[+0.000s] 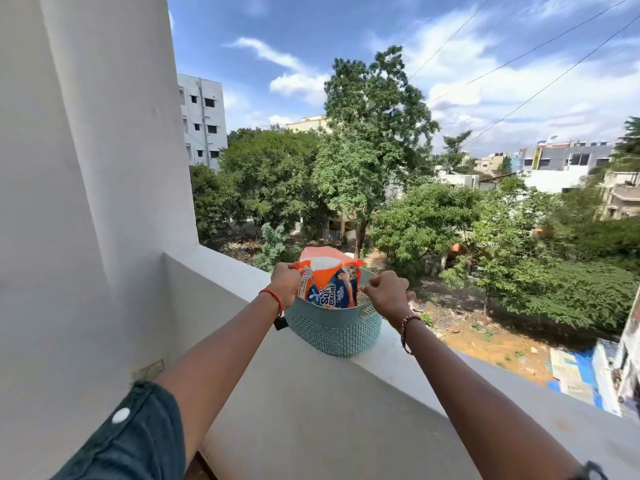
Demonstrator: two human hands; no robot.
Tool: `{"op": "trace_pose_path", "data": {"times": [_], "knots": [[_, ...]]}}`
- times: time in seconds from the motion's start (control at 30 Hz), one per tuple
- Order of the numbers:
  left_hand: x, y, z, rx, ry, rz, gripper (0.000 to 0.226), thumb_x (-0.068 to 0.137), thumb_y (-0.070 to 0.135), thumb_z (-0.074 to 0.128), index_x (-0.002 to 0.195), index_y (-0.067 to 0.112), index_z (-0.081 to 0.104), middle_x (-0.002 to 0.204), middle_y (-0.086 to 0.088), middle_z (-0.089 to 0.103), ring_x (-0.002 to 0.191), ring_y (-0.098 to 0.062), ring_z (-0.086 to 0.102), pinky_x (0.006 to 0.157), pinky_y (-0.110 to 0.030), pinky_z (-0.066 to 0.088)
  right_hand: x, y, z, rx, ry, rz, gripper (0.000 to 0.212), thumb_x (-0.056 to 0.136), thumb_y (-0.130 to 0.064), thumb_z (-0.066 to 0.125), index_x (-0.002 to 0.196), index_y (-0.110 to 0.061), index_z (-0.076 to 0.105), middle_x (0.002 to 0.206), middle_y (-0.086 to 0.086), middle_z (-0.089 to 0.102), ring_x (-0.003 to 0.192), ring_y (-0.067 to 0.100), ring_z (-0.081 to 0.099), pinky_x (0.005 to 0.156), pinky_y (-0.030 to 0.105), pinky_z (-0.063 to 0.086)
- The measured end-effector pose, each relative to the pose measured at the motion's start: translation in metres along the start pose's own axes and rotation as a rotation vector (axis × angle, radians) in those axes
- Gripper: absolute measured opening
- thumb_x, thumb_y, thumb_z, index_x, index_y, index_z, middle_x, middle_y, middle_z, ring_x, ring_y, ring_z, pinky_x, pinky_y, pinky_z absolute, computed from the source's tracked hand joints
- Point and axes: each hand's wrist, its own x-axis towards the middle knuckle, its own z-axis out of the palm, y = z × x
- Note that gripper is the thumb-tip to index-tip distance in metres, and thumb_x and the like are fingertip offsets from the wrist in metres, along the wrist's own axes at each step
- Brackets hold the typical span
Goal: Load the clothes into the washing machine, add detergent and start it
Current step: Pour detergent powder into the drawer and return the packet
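A pale teal perforated plastic basket (334,327) sits on top of the white plastered balcony parapet (221,268), and an orange-and-blue plastic detergent pouch (330,280) stands upright inside it, mouth upward. The left hand (285,284), at the pouch's nine o'clock, pinches its upper left corner; the right hand (388,292), at three o'clock, is fisted at the basket rim, though whether it grips pouch or rim I cannot tell. This looks like the detergent step, fetching or opening the pouch. No washing machine or clothes show. Next, lift the pouch upright so nothing spills over the ledge.
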Motion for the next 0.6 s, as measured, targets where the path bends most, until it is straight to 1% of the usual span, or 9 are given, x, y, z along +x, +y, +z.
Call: {"op": "trace_pose_path", "data": {"times": [0.13,0.2,0.27,0.33,0.4,0.5,0.53,0.57,0.6], "knots": [[-0.004,0.004,-0.011,0.049,0.017,0.016,0.028,0.095,-0.003,0.044,0.069,0.006,0.044,0.069,-0.005,0.049,0.039,-0.002,0.056,0.033,-0.013,0.042,-0.003,0.0,0.006,0.041,0.074,0.007,0.021,0.083,-0.007,0.051,0.062,-0.012,0.053,0.066,0.009,0.048,0.091,0.023,0.032,0.078,0.035,0.02],[-0.005,0.004,-0.019,0.022,0.026,0.013,0.01,0.094,-0.003,0.048,0.086,-0.003,0.054,0.09,-0.009,0.057,0.073,-0.008,0.065,0.058,-0.008,0.049,-0.008,-0.004,0.008,0.063,0.139,-0.008,0.02,0.082,-0.008,0.053,0.064,-0.008,0.061,0.069,0.012,0.056,0.096,0.026,0.035,0.088,0.039,0.025],[-0.009,0.003,-0.034,0.002,0.032,0.029,0.039,0.092,-0.001,0.053,0.129,-0.009,0.045,0.135,-0.019,0.048,0.123,-0.025,0.048,0.097,-0.023,0.04,-0.018,-0.014,0.011,0.067,0.206,-0.03,0.016,0.084,-0.011,0.057,0.089,-0.003,0.07,0.091,0.016,0.066,0.109,0.031,0.035,0.092,0.042,0.024],[-0.018,0.0,-0.052,-0.017,0.039,0.064,0.053,0.091,0.002,0.056,0.139,-0.006,0.036,0.145,-0.019,0.038,0.133,-0.027,0.036,0.106,-0.03,0.031,-0.034,-0.026,0.015,0.063,0.262,-0.085,0.026,0.085,-0.012,0.061,0.108,-0.003,0.067,0.108,0.015,0.065,0.115,0.032,0.033,0.09,0.04,0.023],[-0.03,-0.007,-0.071,-0.073,0.045,0.088,0.055,0.09,0.004,0.057,0.139,-0.005,0.035,0.146,-0.017,0.037,0.135,-0.026,0.035,0.109,-0.032,0.027,-0.052,-0.04,0.023,0.079,0.288,-0.168,0.026,0.085,-0.01,0.061,0.11,-0.002,0.065,0.113,0.014,0.063,0.114,0.032,0.037,0.086,0.037,0.022],[-0.055,-0.022,-0.107,-0.136,0.077,0.08,0.054,0.088,0.007,0.061,0.135,-0.006,0.039,0.142,-0.018,0.043,0.133,-0.026,0.038,0.111,-0.036,0.027,-0.085,-0.064,0.049,0.148,0.226,-0.274,0.023,0.082,-0.004,0.062,0.105,0.0,0.066,0.112,0.014,0.064,0.113,0.034,0.044,0.096,0.038,0.026],[-0.064,-0.028,-0.122,-0.156,0.093,0.085,0.047,0.087,0.008,0.062,0.128,-0.006,0.047,0.133,-0.02,0.051,0.127,-0.028,0.044,0.107,-0.038,0.033,-0.1,-0.073,0.059,0.174,0.2,-0.302,0.022,0.082,-0.003,0.062,0.103,0.0,0.067,0.109,0.014,0.065,0.111,0.033,0.046,0.097,0.037,0.027],[-0.073,-0.036,-0.137,-0.169,0.087,0.081,0.03,0.086,0.01,0.063,0.112,-0.004,0.057,0.136,-0.024,0.039,0.132,-0.033,0.034,0.095,-0.036,0.042,-0.116,-0.082,0.07,0.202,0.172,-0.327,0.02,0.081,-0.002,0.063,0.1,0.0,0.068,0.106,0.014,0.066,0.107,0.032,0.048,0.095,0.037,0.03],[-0.086,-0.042,-0.153,-0.18,0.079,0.075,0.008,0.086,0.01,0.063,0.09,0.005,0.058,0.092,0.003,0.038,0.088,-0.01,0.034,0.077,-0.027,0.042,-0.134,-0.09,0.081,0.239,0.141,-0.359,0.018,0.08,-0.001,0.063,0.097,-0.001,0.069,0.102,0.014,0.067,0.101,0.029,0.049,0.092,0.038,0.035]]}}
